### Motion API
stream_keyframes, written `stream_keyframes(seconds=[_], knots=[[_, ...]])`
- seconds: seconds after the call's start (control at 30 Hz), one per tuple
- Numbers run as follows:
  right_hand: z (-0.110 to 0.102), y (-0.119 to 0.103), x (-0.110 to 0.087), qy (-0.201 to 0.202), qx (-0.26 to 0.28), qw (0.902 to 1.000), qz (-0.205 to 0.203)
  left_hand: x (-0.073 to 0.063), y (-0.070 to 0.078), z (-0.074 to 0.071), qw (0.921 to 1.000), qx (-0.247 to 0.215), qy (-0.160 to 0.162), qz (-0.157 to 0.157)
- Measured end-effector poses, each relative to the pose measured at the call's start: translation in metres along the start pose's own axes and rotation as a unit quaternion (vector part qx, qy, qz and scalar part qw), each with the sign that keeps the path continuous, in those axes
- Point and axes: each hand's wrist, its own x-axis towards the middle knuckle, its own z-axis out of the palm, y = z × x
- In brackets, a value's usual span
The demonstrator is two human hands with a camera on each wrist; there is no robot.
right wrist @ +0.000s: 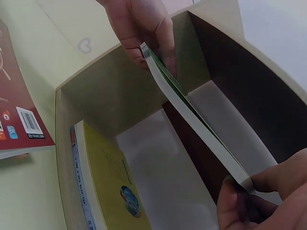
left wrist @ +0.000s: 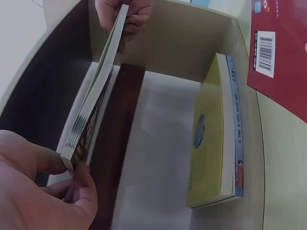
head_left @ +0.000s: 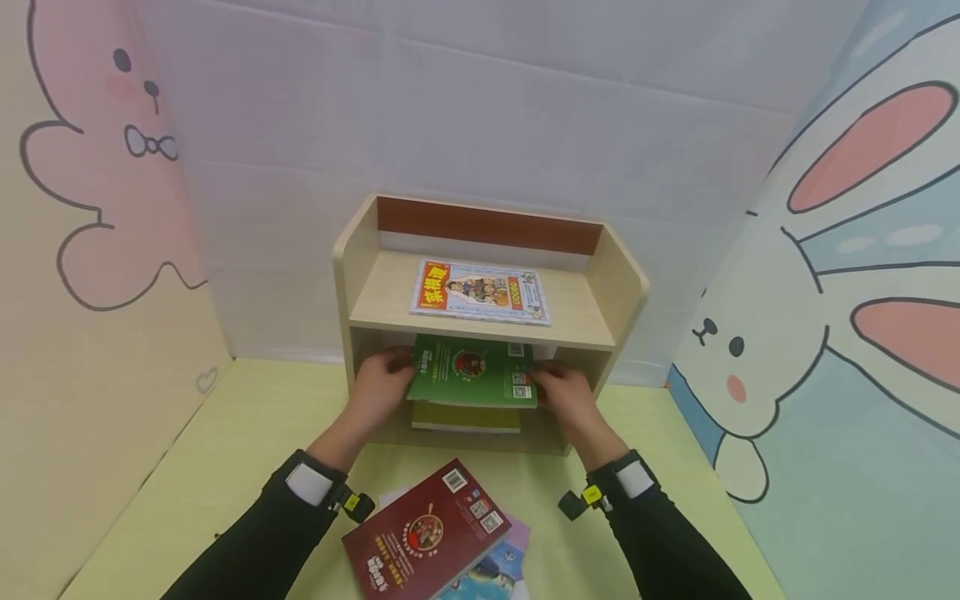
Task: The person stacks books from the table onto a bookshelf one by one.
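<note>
Green book [head_left: 474,372], face-on only in head view

The green book [head_left: 472,371] you hold is paper, with a smooth cover. The dark red book [head_left: 427,533] near you has a smooth paper cover too. Your shelf [head_left: 390,283] looks like smooth, dull wood. Your black sleeves [head_left: 251,533] look like dull cloth. The wall sheet [head_left: 480,100] looks creased.

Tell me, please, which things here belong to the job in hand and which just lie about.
Seemingly in the job: left hand, right hand, green book, shelf unit.
Just lying there, unhandled at this moment: maroon book, blue book beneath it, yellow book, cartoon-covered book.
</note>
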Motion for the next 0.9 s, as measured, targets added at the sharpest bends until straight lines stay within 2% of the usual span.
stream_keyframes(seconds=[0.27,0.4,0.63,0.9], knots=[[0.01,0.016,0.022,0.027,0.02,0.9994,-0.004,0.013,-0.016,0.011,0.9998,0.003,0.016,-0.013],[0.015,0.025,0.03,0.046,0.0,0.9988,-0.016,0.019,-0.024,0.017,0.9996,0.002,0.028,-0.01],[0.023,0.043,0.041,0.065,-0.059,0.9954,-0.038,0.026,-0.041,0.03,0.9985,0.03,0.044,0.012],[0.03,0.062,0.048,0.067,-0.081,0.9943,-0.017,0.025,-0.048,0.041,0.9979,0.034,0.052,0.015]])
